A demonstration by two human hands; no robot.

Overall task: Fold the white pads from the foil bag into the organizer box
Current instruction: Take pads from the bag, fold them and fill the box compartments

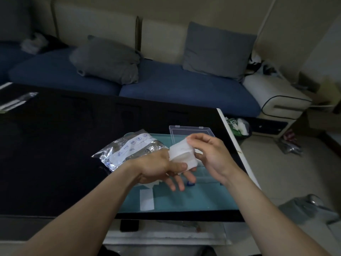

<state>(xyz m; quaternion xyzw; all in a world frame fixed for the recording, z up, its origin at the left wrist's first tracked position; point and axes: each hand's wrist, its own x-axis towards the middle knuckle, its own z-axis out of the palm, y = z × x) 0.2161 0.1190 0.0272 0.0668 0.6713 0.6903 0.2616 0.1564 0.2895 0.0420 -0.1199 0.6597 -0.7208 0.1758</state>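
A white pad [181, 152] is held up between both hands above the teal mat [193, 200]. My left hand [162, 169] supports it from below, thumb against its lower edge. My right hand [208, 152] pinches its top right corner. The crinkled foil bag [129, 150] with a white label lies on the mat behind my left wrist. The clear organizer box [190, 131] stands open behind the pad, its lower part hidden by my hands. Another flat white pad [146, 199] lies on the mat below my left hand.
The black table [55, 145] ends at a white edge on the right [232, 137]. A blue sofa [166, 85] with grey cushions runs behind it. A bin with a bag [239, 126] sits on the floor right of the table.
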